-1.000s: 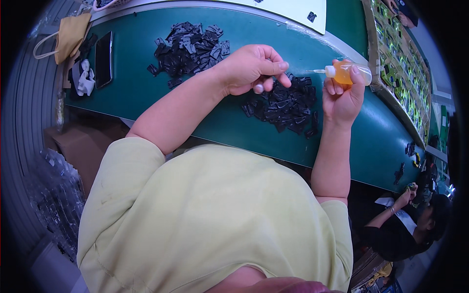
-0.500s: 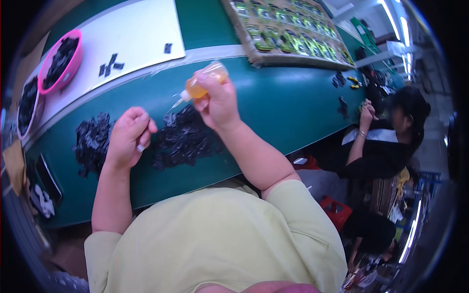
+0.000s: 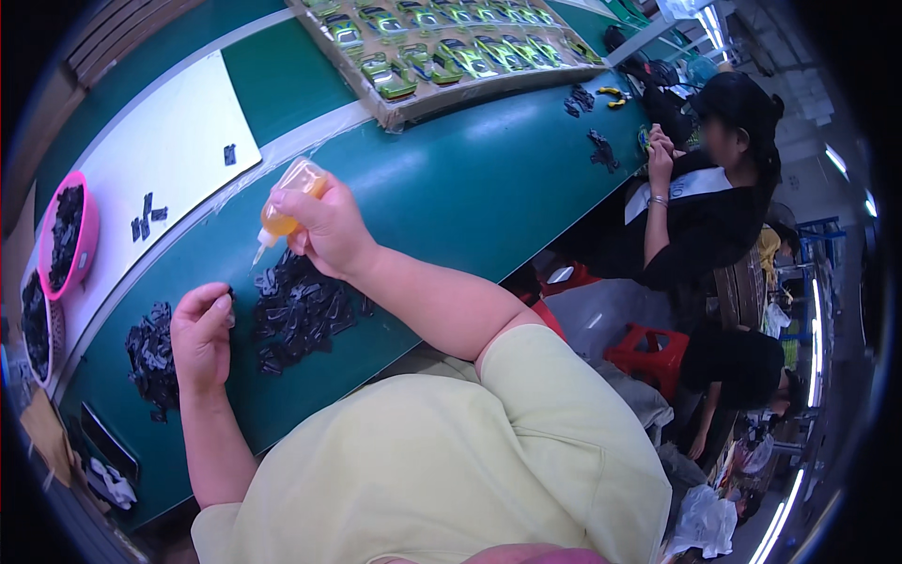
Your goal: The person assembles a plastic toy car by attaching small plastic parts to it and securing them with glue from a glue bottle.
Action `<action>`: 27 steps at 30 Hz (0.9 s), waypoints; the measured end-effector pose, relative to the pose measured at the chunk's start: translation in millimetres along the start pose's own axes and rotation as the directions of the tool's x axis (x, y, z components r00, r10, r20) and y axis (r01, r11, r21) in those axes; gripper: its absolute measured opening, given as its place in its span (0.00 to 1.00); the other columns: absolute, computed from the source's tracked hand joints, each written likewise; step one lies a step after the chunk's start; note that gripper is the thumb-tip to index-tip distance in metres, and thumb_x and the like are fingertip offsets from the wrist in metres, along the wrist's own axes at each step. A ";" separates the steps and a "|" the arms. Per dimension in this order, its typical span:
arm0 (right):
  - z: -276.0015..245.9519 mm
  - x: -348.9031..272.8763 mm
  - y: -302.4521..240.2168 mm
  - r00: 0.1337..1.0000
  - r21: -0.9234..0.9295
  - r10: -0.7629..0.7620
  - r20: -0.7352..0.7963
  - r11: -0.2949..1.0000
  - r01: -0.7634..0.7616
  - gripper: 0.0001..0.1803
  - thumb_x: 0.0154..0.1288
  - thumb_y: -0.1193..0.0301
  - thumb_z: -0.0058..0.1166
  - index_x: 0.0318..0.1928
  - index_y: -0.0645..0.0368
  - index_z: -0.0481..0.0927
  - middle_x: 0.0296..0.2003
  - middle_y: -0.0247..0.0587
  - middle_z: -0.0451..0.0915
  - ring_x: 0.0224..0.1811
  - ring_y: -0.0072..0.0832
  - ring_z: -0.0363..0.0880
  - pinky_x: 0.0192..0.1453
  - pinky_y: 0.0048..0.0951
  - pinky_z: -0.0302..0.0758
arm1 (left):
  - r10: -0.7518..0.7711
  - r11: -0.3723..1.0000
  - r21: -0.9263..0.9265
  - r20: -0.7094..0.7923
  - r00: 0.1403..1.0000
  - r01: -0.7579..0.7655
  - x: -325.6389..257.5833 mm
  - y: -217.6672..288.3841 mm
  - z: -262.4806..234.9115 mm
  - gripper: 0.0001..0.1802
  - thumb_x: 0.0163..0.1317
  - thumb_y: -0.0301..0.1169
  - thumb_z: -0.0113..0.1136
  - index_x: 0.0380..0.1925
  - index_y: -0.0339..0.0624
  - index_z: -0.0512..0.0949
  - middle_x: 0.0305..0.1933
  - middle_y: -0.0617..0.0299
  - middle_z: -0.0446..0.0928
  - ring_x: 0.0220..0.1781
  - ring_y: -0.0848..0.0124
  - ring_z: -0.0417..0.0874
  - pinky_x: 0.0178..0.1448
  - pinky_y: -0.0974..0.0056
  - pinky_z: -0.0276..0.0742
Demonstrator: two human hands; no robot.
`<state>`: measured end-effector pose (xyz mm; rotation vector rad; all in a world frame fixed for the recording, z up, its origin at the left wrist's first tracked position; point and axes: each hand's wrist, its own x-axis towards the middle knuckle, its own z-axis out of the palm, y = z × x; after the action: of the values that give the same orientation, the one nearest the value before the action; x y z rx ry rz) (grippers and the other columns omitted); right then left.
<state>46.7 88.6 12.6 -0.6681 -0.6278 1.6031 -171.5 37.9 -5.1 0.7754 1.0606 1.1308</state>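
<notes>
A: Where is the clear plastic squeeze bottle of orange liquid (image 3: pixel 287 214) held?
B: Left of centre in the frame, tilted, its white cap and thin needle tip pointed toward the lower left. It is gripped by the right hand (image 3: pixel 329 230), with the fingers wrapped around its body.

A: And the left hand (image 3: pixel 201 329)?
B: It is raised at the lower left, well apart from the right one, thumb and fingers curled toward each other. Whether anything is pinched there cannot be told, though something dark is seen by the fingertips.

A: What is laid near the hands?
B: A loose pile of small flat black pieces (image 3: pixel 303 315) is spread below the needle tip, and a second black pile (image 3: pixel 150 362) is partly covered by the left forearm. Both are carried by the long green desk (image 3: pixel 451 160).

A: Farther out?
B: At the upper left, a few black pieces (image 3: pixel 147 221) are scattered on a flat white board (image 3: pixel 188 113). Beside them, a round pink plastic basket (image 3: pixel 90 235) is filled with more. At the top, a shallow cardboard tray (image 3: pixel 390 117) is lined with clear-and-green packages (image 3: pixel 437 64). At the right, a co-worker in black (image 3: pixel 709 221) is seen seated at the desk.
</notes>
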 end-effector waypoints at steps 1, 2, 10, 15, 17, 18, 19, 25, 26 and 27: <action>-0.4 1.5 -0.8 1.000 0.002 -0.009 -0.006 1.000 0.009 0.12 0.56 0.71 0.60 0.37 0.58 0.70 0.28 0.38 0.77 0.14 0.18 0.69 0.13 0.18 0.65 | -0.001 1.000 0.004 0.010 1.000 0.001 2.3 0.5 -2.9 0.11 0.58 0.20 0.58 0.42 0.35 0.76 0.31 0.65 0.73 0.29 0.80 0.70 0.29 0.76 0.65; 0.4 0.4 3.0 1.000 0.014 0.009 0.007 1.000 -0.009 0.12 0.56 0.70 0.60 0.37 0.58 0.71 0.27 0.38 0.78 0.14 0.18 0.70 0.13 0.18 0.65 | 0.010 1.000 0.021 -0.006 1.000 -0.010 -2.1 2.5 -5.7 0.13 0.56 0.19 0.59 0.43 0.35 0.76 0.31 0.66 0.73 0.27 0.80 0.70 0.29 0.77 0.64; 1.7 -2.4 -1.5 1.000 -0.046 0.014 0.027 0.999 -0.013 0.09 0.57 0.70 0.59 0.35 0.58 0.75 0.27 0.36 0.78 0.18 0.15 0.73 0.15 0.13 0.66 | -0.080 0.990 0.110 -0.031 0.996 0.083 0.8 1.5 11.2 0.09 0.56 0.25 0.63 0.37 0.37 0.77 0.29 0.65 0.75 0.25 0.80 0.71 0.24 0.75 0.63; -0.9 -3.1 1.5 0.998 -0.107 0.004 0.068 0.994 0.003 0.08 0.61 0.71 0.56 0.38 0.61 0.75 0.26 0.36 0.77 0.16 0.13 0.66 0.19 0.16 0.64 | -0.117 0.993 0.014 -0.044 0.992 0.118 2.4 3.8 13.6 0.08 0.57 0.23 0.61 0.36 0.38 0.74 0.28 0.65 0.73 0.26 0.78 0.76 0.25 0.76 0.68; 3.2 -2.8 5.9 0.997 -0.132 -0.042 0.064 0.990 0.050 0.09 0.61 0.71 0.56 0.39 0.63 0.75 0.26 0.37 0.77 0.16 0.14 0.66 0.19 0.17 0.65 | -0.057 0.997 0.050 0.031 0.998 0.055 1.7 3.7 10.4 0.12 0.57 0.23 0.61 0.43 0.36 0.76 0.28 0.64 0.74 0.26 0.79 0.76 0.24 0.77 0.69; 5.9 -4.3 8.2 0.997 -0.130 -0.027 0.072 0.991 0.036 0.09 0.61 0.71 0.56 0.39 0.63 0.75 0.26 0.37 0.77 0.16 0.14 0.66 0.19 0.17 0.65 | -0.057 0.997 0.047 0.014 0.998 0.056 0.9 3.7 8.3 0.12 0.57 0.23 0.61 0.43 0.36 0.76 0.28 0.64 0.74 0.26 0.79 0.76 0.24 0.77 0.69; 8.0 -5.9 10.1 0.994 -0.156 -0.066 0.090 0.985 0.079 0.09 0.61 0.72 0.56 0.39 0.64 0.75 0.27 0.39 0.78 0.16 0.15 0.67 0.19 0.17 0.66 | -0.067 0.993 0.101 0.034 0.997 0.063 -0.1 3.7 6.4 0.15 0.57 0.23 0.61 0.45 0.35 0.76 0.29 0.63 0.75 0.26 0.79 0.77 0.24 0.77 0.71; 11.2 -9.5 16.7 0.965 -0.265 -0.194 0.178 0.935 0.237 0.10 0.60 0.74 0.57 0.40 0.66 0.75 0.29 0.43 0.79 0.18 0.18 0.71 0.20 0.17 0.69 | -0.094 0.991 0.103 0.053 0.994 0.088 -1.7 2.8 8.5 0.16 0.58 0.23 0.61 0.47 0.31 0.76 0.30 0.62 0.78 0.28 0.77 0.80 0.29 0.75 0.78; 11.5 -10.2 17.0 0.961 -0.290 -0.210 0.182 0.922 0.257 0.10 0.60 0.74 0.57 0.40 0.66 0.75 0.29 0.44 0.79 0.19 0.19 0.72 0.20 0.17 0.70 | -0.079 0.988 0.137 0.060 0.995 0.070 -2.1 2.6 9.5 0.16 0.58 0.23 0.61 0.46 0.30 0.75 0.30 0.61 0.78 0.28 0.76 0.81 0.30 0.74 0.79; 11.1 -10.4 17.9 0.962 -0.292 -0.206 0.182 0.923 0.253 0.10 0.60 0.74 0.57 0.40 0.66 0.75 0.29 0.44 0.79 0.19 0.19 0.72 0.20 0.17 0.70 | -0.080 0.988 0.135 0.056 0.995 0.072 -2.6 3.0 10.1 0.16 0.58 0.23 0.61 0.46 0.30 0.75 0.30 0.61 0.78 0.28 0.76 0.81 0.30 0.74 0.79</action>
<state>27.6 75.8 8.1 -0.6809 -1.0479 1.3527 -163.1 36.5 1.7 0.8617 1.1126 0.9733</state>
